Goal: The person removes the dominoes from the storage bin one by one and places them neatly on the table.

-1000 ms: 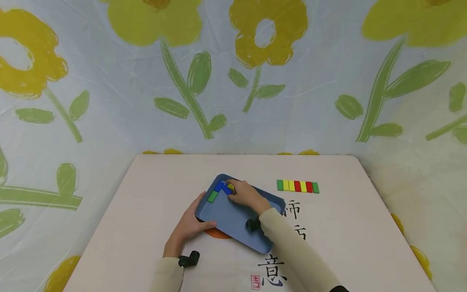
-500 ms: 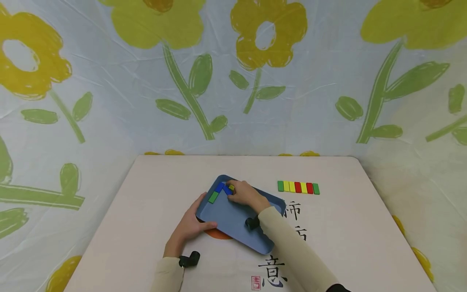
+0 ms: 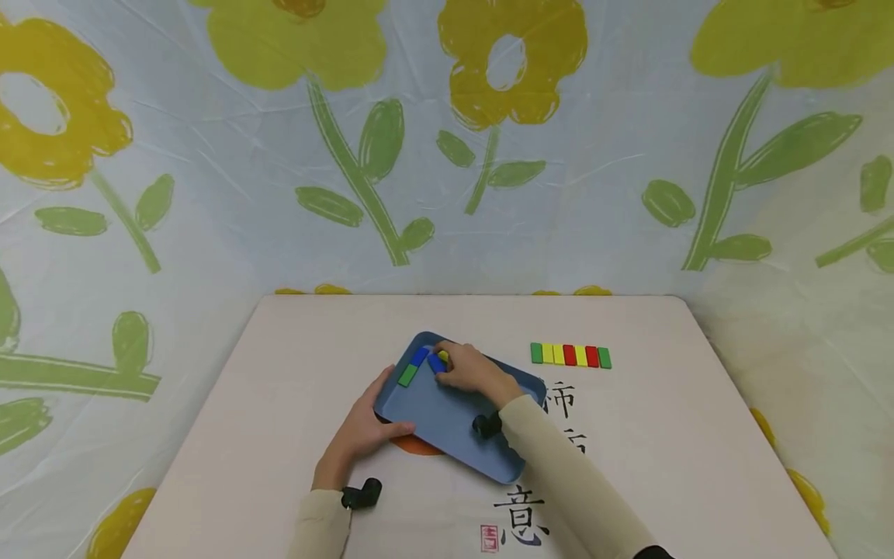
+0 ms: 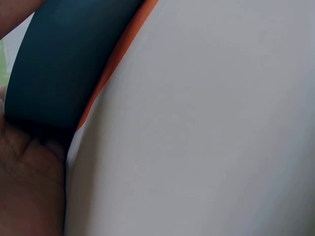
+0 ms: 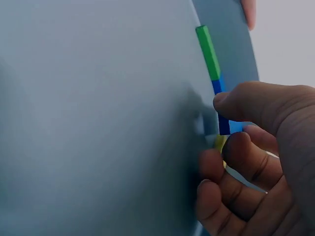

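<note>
My left hand (image 3: 366, 423) grips the left corner of a blue-grey tray (image 3: 454, 419), its thumb lying over the rim. In the left wrist view, fingers press against the tray's outer wall (image 4: 64, 64). Inside the tray's far left corner, my right hand (image 3: 475, 369) pinches a blue block (image 3: 436, 363) between thumb and fingers. A yellow block (image 5: 220, 142) sits partly hidden among the fingers in the right wrist view. Along the tray's left side, a green block (image 3: 408, 376) lies end to end with another blue block (image 3: 419, 356).
Beyond the tray to the right, a row of green, yellow and red blocks (image 3: 570, 355) lies on the table (image 3: 314, 334). Black characters (image 3: 521, 516) and a red seal mark (image 3: 490, 538) show on the tabletop. An orange shape (image 3: 417, 446) peeks from under the tray. Flowered cloth (image 3: 594, 233) surrounds the table.
The pinched blue block has turned slightly, and the right hand's fingers cover more of the yellow block. The left hand and tray stay in place.
</note>
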Tool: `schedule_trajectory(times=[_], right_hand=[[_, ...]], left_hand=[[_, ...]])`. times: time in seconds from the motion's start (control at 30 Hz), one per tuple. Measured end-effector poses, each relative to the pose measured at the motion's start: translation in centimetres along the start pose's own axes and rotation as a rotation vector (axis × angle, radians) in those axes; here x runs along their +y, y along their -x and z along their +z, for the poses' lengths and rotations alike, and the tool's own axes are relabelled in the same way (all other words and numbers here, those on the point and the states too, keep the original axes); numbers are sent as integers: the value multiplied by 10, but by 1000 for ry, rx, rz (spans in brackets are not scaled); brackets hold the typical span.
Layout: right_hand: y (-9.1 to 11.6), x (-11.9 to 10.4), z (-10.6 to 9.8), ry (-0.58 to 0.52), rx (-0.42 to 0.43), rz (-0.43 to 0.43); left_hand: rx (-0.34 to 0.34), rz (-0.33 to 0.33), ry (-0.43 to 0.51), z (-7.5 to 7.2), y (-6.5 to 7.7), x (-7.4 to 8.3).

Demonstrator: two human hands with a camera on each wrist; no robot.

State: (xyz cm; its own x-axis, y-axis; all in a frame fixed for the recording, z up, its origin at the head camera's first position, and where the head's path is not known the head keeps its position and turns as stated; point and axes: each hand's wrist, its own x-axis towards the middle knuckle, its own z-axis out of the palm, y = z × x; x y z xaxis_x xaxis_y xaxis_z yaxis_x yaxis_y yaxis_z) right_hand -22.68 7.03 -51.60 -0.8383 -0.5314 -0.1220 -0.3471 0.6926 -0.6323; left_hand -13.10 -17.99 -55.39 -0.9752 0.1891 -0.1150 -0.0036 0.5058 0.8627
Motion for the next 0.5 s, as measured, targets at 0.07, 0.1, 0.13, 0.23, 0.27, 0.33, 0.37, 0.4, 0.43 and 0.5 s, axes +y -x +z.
schedule_trajectory(times=[0.07, 0.1, 0.13, 0.23, 0.27, 0.33, 0.37, 0.4, 0.43, 0.5], right_hand=[[4, 0, -3, -4, 8, -9], [7, 1, -6, -10, 15, -17], [10, 1, -8, -18, 27, -25], [19, 4, -18, -34, 65, -52], [23, 6, -21, -41, 77, -54], [31, 8, -29, -61, 98, -48], [35, 11, -32, -64, 108, -42], [39, 13, -35, -74, 116, -34], [44, 15, -39, -78, 127, -27], [52, 20, -46, -81, 146, -3]], left_hand=[[2, 5, -5, -1, 0, -1], [5, 5, -2, -1, -1, -1], [6, 7, -3, -1, -1, -1], [10, -2, 5, -1, -1, 0], [9, -5, 5, -1, -1, 0], [8, -6, 2, 0, -1, 1], [10, -8, 1, 0, -1, 1], [10, -7, 0, 1, -1, 1], [11, -6, -2, 1, 0, 0], [13, -13, 0, 1, 0, 0]])
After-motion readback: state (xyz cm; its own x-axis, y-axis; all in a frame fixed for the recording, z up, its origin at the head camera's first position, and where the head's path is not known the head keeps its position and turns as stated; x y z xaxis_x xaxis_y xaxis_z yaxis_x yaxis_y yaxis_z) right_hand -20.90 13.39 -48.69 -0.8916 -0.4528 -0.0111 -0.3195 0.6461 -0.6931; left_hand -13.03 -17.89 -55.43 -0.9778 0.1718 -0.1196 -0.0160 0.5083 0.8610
